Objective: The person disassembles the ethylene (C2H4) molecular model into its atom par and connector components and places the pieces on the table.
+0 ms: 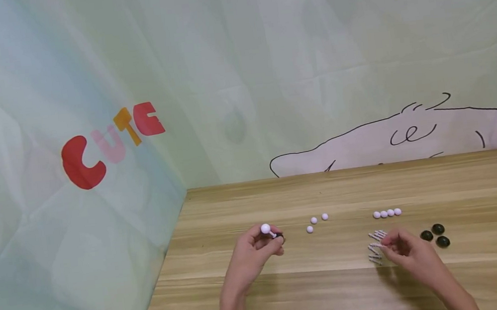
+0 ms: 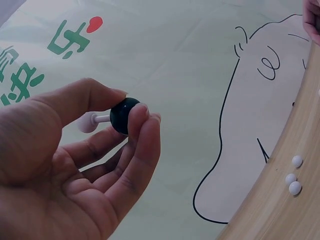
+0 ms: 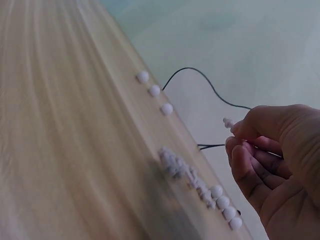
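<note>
My left hand (image 1: 249, 257) pinches a black ball (image 2: 121, 116) between thumb and fingertips, raised above the table. From that ball a short white connector rod (image 2: 103, 119) leads to a white ball (image 2: 87, 123), so the pieces look like a molecular model. Over on the right, my right hand (image 1: 412, 255) pinches a small white connector rod (image 3: 228, 122) between thumb and index finger. Close under those fingertips lies a pile of similar rods (image 1: 375, 259). The fingers partly hide the pinched rod.
Between the hands sit three loose white balls (image 1: 313, 220). Further right, several white balls (image 1: 387, 213) form a row behind the rods. Three black balls (image 1: 438, 229) lie beyond my right hand. A printed cloth wall (image 1: 241, 85) borders the wooden table (image 1: 327, 298).
</note>
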Motion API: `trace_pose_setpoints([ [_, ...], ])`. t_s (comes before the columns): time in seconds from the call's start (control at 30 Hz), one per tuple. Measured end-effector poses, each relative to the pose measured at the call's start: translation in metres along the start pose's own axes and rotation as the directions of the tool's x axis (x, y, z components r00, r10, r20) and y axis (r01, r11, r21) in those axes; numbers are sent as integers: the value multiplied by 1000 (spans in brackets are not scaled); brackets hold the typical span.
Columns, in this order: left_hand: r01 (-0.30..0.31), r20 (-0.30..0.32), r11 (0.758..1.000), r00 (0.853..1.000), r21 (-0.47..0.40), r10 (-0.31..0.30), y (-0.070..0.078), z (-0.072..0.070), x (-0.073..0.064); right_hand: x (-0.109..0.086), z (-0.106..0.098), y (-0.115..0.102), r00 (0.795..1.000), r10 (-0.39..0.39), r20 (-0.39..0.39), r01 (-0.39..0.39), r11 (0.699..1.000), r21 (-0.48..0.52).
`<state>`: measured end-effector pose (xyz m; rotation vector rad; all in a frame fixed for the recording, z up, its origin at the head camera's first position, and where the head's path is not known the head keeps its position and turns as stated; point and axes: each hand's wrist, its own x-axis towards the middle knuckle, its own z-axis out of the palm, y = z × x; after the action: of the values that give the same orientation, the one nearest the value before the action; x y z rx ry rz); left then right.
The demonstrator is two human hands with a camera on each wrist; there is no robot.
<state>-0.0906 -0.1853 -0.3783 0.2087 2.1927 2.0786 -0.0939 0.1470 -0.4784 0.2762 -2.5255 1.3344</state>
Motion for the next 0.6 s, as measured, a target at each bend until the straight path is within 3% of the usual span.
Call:
trace_pose_setpoints([
  [0.1,2,6,1000,1000,-3,-2,0,1,0,-1,2,7,1000,-1,-9,0,999,-47],
  [0.33,-3,19,1000,1000,10,3,0,3,1,-1,5,19,996,80,37,-74,986,-151],
  [0.6,-12,35,999,999,33,11,-1,4,2,0,12,28,999,37,17,-33,984,-177],
])
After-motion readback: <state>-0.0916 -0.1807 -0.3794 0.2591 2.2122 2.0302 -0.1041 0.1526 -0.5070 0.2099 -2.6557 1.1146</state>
